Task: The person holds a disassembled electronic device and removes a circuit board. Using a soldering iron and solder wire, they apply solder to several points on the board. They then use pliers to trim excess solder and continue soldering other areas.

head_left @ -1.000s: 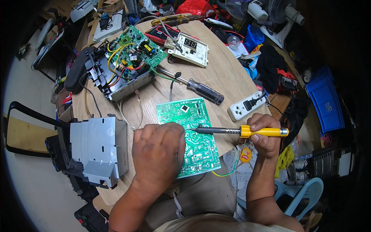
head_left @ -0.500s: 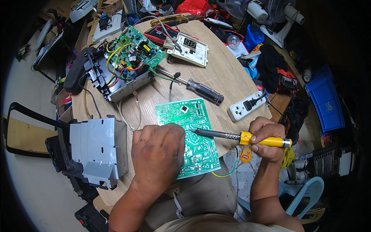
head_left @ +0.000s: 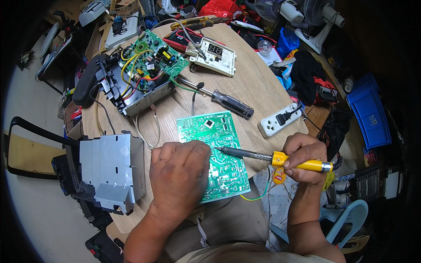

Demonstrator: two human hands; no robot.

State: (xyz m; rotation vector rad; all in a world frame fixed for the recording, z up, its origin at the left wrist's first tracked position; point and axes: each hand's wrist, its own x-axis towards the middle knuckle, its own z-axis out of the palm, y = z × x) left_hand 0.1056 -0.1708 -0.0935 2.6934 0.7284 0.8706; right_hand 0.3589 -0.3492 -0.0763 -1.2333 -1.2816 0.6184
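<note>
A green circuit board (head_left: 226,164) lies with its soldered side up at the table's near edge, partly over my lap. My left hand (head_left: 180,168) is closed over the board's left side, back of the hand up. Its fingertips, and whatever they hold, are hidden beneath it. In my right hand (head_left: 305,158) is a soldering iron (head_left: 256,154) with a yellow handle, gripped from the right. The iron's dark tip reaches left over the board, close beside my left index finger. Whether the tip touches the board I cannot tell.
A bent metal housing (head_left: 107,162) stands at left. Behind it sits an opened unit with a populated green board (head_left: 153,52) and coloured wires. A screwdriver (head_left: 232,103), a white display panel (head_left: 215,57) and a power strip (head_left: 280,119) with a plug lie farther off. A blue crate (head_left: 370,114) is at right.
My right hand and the iron's handle have shifted very slightly, with the handle's rear end a little lower. My left hand and the board look unmoved.
</note>
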